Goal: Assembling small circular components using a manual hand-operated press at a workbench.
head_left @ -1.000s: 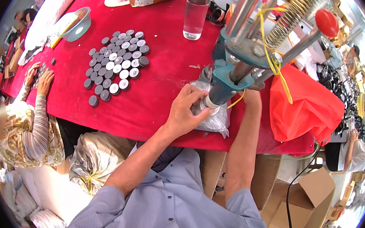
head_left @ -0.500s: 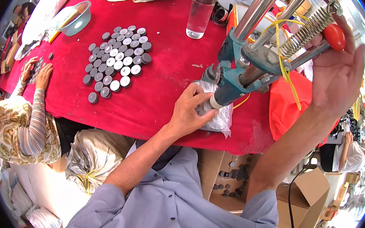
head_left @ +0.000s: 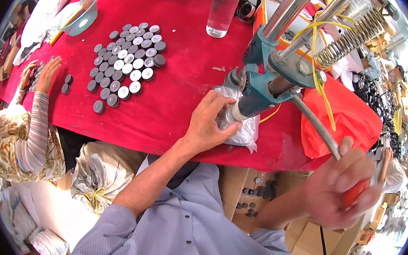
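A teal hand press (head_left: 260,91) with steel columns and a coil spring (head_left: 350,38) stands at the right of the red-covered table. My left hand (head_left: 209,123) is closed at its lower end, thumb and fingers about a white round piece (head_left: 238,112); what lies beneath is hidden. Clear plastic wrap (head_left: 247,135) lies under that hand. My right hand (head_left: 342,188), slightly blurred, grips the red knob (head_left: 355,193) of the press lever (head_left: 316,125), which slopes down towards me. Left of the press sits a cluster of grey and silver round caps (head_left: 127,62).
A lidded glass jar of clear liquid (head_left: 222,12) stands behind the caps. A red bag (head_left: 338,122) lies right of the press. At far left a co-worker's hand (head_left: 48,72) is over small discs, near a pale blue bowl (head_left: 81,19). An open cardboard box (head_left: 317,244) stands below.
My right hand has swung the lever down and towards me, closing round its knob. My left hand stays at the press. Two discs now lie beside the co-worker's hand, where one lay before.
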A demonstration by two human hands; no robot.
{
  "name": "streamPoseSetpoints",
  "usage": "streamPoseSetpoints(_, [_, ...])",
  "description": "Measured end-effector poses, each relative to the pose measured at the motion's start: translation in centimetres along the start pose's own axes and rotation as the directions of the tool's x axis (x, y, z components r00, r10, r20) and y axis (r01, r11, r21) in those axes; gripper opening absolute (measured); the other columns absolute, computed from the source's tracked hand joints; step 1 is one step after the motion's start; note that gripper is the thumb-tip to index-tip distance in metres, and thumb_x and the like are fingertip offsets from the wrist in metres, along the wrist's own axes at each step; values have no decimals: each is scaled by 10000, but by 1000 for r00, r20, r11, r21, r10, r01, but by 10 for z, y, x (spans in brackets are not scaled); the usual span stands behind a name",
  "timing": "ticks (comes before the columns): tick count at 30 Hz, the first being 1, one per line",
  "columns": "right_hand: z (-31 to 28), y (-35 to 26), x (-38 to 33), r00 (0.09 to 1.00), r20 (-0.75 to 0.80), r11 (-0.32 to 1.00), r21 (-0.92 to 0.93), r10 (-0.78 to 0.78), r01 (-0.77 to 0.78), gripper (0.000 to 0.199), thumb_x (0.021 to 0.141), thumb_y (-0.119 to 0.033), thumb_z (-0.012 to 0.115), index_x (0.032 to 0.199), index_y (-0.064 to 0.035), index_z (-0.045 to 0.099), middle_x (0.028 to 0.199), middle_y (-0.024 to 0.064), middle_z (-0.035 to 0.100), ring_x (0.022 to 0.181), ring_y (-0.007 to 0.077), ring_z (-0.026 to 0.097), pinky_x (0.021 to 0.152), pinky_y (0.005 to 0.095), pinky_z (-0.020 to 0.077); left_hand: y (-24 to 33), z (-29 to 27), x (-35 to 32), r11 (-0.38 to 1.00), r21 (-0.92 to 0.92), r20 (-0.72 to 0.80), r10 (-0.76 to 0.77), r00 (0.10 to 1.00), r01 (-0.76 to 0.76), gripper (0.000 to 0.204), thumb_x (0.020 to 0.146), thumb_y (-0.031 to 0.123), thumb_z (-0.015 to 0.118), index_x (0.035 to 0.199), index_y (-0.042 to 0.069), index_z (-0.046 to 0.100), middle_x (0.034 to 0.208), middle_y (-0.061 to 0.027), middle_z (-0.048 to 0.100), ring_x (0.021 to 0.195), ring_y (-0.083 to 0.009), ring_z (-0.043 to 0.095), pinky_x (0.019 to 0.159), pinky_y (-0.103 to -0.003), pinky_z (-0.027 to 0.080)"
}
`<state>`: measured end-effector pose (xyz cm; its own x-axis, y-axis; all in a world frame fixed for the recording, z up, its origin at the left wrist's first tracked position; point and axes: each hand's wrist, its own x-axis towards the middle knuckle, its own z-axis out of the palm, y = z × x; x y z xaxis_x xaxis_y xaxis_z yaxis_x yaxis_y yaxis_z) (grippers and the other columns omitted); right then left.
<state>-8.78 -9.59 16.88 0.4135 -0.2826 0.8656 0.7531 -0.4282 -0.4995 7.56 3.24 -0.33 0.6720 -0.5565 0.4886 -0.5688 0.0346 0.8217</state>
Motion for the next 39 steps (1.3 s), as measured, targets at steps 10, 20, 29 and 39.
streamPoseSetpoints(10, [20,4,-105,953,-300,998,-68,-40,21,207,976,-384,465,784,-316,502,708,-37,491,811,200,534,1031,555,297,4,-7,-6,999,1,20,-41,999,41,515,707,103,824,1172,6,626,1024,-107,572,884,-228,579,745,-331,501])
streamPoseSetpoints(20, [7,-1,-102,987,-157,1000,-2,27,-27,156,982,-361,521,867,-277,584,797,69,597,1001,311,576,1158,643,284,0,-1,-3,996,39,-6,77,997,-77,429,707,81,797,1089,9,614,955,-84,528,824,-215,519,714,-331,447])
streamPoseSetpoints(29, [-40,24,-50,969,246,978,195,27,-77,539,976,-562,541,937,-40,670,877,124,677,898,291,627,939,488,448,-9,-1,0,998,66,18,14,1000,-16,352,733,58,814,1043,24,651,927,-39,507,791,-165,467,708,-296,423])
streamPoseSetpoints(39, [7,23,77,943,-34,886,357,330,-297,479,1031,-493,448,954,-31,548,678,31,492,566,128,436,559,287,395,-17,-5,-6,1000,-5,-11,12,1000,-12,422,692,78,893,1050,30,673,942,-16,513,802,-142,468,713,-289,429])
